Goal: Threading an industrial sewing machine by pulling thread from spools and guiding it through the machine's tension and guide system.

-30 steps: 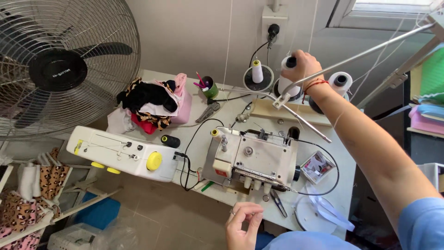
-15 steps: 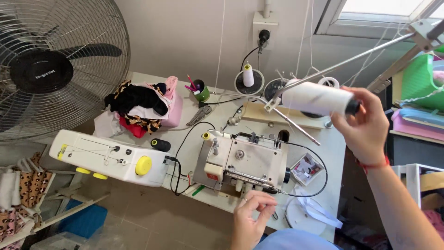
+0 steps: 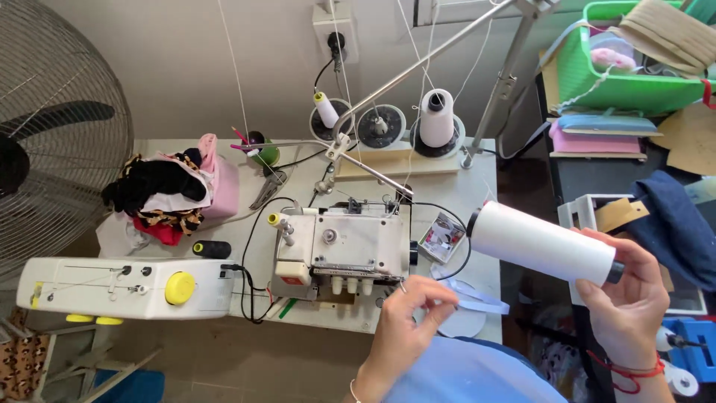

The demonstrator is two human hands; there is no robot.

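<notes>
My right hand (image 3: 626,306) grips a large white thread cone (image 3: 541,242) by its black end, holding it tilted on its side to the right of the white overlock machine (image 3: 347,246). My left hand (image 3: 410,317) hovers in front of the machine with fingertips pinched together, seemingly on a fine thread that I cannot make out. Behind the machine, the thread stand holds a small white cone with a yellow tip (image 3: 324,110), a bare spool seat (image 3: 380,125) and a tall white cone (image 3: 436,118).
A second white sewing machine with a yellow knob (image 3: 127,287) lies at the left. A pink box with a pile of cloth (image 3: 168,194), a black spool (image 3: 211,249), a big fan (image 3: 52,127), a green basket (image 3: 626,71) and blue cloth (image 3: 675,216) surround the table.
My right hand lifted the white cone off the stand at the back and brought it down and right, near my body. The view shifted right. My left hand stayed in front of the machine.
</notes>
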